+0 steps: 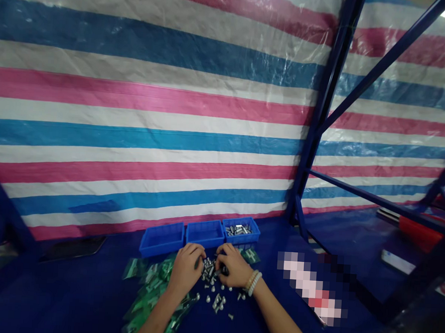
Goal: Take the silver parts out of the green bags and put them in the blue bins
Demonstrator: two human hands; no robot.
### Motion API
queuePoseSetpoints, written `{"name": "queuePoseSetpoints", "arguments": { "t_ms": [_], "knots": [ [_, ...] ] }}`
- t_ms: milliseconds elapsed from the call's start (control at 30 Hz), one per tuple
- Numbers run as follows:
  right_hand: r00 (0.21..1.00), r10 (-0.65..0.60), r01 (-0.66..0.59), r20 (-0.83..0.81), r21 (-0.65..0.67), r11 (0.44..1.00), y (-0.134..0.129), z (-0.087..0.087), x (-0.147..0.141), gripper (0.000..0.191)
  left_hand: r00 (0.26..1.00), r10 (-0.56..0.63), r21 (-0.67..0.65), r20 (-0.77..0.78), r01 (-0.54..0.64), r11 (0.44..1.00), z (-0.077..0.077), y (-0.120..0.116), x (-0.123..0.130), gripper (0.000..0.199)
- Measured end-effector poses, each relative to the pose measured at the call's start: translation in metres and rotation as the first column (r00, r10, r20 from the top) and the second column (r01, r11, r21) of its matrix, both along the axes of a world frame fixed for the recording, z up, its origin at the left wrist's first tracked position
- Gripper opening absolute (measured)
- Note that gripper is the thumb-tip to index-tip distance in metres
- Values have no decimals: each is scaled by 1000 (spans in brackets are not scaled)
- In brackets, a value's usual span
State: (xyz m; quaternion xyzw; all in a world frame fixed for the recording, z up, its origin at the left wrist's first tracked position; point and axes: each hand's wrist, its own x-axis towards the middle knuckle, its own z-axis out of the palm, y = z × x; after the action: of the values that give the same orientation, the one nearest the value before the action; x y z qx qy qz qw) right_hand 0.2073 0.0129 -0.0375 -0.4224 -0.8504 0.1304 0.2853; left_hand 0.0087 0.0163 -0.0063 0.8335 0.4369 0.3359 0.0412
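Note:
Small metal fasteners, some of them round-headed screws (218, 302), lie loose on the dark blue table in front of me. The heap (208, 270) is densest between my two hands. At its left edge is my left hand (186, 267), fingers curled inward with a dark spot by the fingertips. My right hand (235, 268) reaches in from the other side, thumb and fingers drawn together beside something small and dark. What either hand grips is too small to make out. Green-looking plastic bags (149, 295) of small parts are piled beside and partly under my left forearm.
Behind my hands stand a blue bin (162, 239), another blue bin (204, 232) and one with metal pins (240, 230). A bag (250, 256) lies near my right hand. Blue frame posts (309, 156) rise at the right. A dark flat object (75, 248) lies left.

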Motion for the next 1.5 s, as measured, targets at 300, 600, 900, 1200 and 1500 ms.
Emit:
{"name": "queuePoseSetpoints", "arguments": {
  "t_ms": [300, 600, 900, 1200, 1500],
  "knots": [
    [902, -45, 60, -429, 21, 998, -2, 15, -5, 10, 932, -51, -177, 358, 122, 977, -3, -5, 13, 35],
    [861, -32, 101, -507, 109, 989, -8, 22, -8, 10, 823, -34, -510, 567, 384, 770, -8, -9, 21, 26],
    [801, -88, 102, -592, -9, 995, -4, 17, -8, 8, 688, 106, -468, 718, 366, 805, -4, -6, 16, 29],
    [615, -104, -85, -782, -197, 977, 4, 11, -6, 18, 822, -35, -348, 569, 279, 895, 3, -9, 15, 25],
    [522, -348, 427, -779, -115, 897, 31, 7, 52, 27, 1000, -11, -104, 0, 11, 995, -5, -11, 14, 19]
  ]
}}
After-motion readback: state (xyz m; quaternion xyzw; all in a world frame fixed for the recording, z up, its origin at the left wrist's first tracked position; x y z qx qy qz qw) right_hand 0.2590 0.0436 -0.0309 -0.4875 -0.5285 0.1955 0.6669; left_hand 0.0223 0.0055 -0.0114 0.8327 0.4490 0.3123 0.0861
